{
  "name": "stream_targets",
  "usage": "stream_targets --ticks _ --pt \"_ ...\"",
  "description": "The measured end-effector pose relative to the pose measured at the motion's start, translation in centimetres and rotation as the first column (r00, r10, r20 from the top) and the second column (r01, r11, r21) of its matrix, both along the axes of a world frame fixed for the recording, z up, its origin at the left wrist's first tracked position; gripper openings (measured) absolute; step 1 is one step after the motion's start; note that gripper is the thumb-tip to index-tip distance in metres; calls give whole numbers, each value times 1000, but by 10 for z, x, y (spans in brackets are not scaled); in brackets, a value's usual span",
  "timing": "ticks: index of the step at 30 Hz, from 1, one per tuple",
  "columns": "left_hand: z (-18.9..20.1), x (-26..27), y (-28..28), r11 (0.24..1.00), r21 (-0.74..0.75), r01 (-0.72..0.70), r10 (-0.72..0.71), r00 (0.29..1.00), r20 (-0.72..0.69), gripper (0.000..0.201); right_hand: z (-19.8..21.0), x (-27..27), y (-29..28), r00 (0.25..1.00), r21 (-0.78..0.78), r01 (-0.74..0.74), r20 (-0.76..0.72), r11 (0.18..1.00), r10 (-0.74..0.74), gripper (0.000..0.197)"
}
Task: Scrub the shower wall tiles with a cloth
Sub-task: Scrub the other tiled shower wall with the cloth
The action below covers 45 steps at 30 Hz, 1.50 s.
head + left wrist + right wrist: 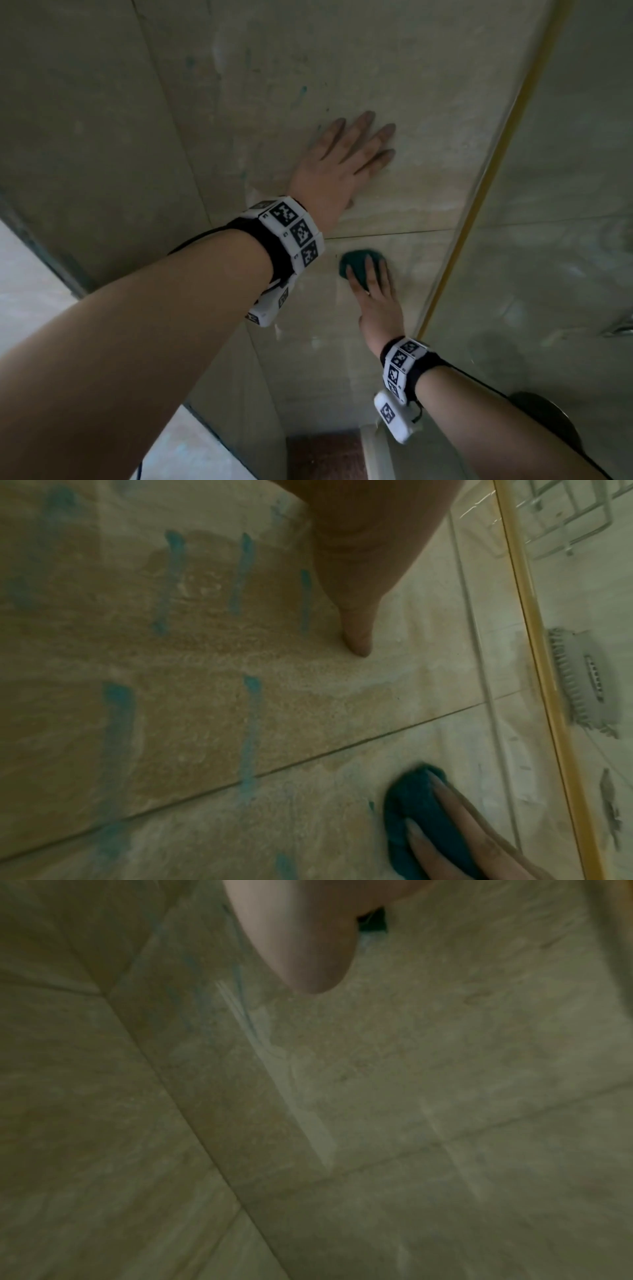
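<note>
The cloth [359, 265], dark teal and bunched, lay flat against the wall tiles [428, 102], just below a horizontal grout line [394, 234] and near the yellow-edged glass panel [493, 164] on the right. The right hand [375, 298] pressed it there with straight fingers [455, 799] laid over it. The left hand [339, 161] rested on the tile above the grout line, fingers straight and spread, grasping nothing.

Judged from the frames, scrubbing was under way but unfinished: the left wrist view showed blue streaks [251, 723] and a soapy film across the tiles left of the cloth. The head view showed these marks only faintly. The right wrist view showed only a thumb, a sliver of cloth and dim tile.
</note>
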State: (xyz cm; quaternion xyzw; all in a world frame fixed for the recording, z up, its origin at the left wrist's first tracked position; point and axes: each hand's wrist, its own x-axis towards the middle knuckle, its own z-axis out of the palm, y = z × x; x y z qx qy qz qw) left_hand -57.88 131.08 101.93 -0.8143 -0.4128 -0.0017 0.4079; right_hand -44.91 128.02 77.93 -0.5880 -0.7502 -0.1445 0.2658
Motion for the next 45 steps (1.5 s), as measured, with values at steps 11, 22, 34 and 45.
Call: stream_targets --ticks 11,22,34,45 --pt "-19 0 3 994 107 17 -17 1000 -8 89 9 22 13 848 -43 242 -476 969 -233 107" --pt "-43 -3 7 979 195 57 -39 995 -91 94 -8 -6 -2 970 -64 14 -243 998 -29 112" --pt "-46 0 4 983 168 67 -55 996 -76 89 -11 14 9 736 -185 256 -599 949 -315 111" --pt "-57 4 6 994 97 58 -48 994 -101 79 31 9 21 955 160 134 -285 978 -84 97"
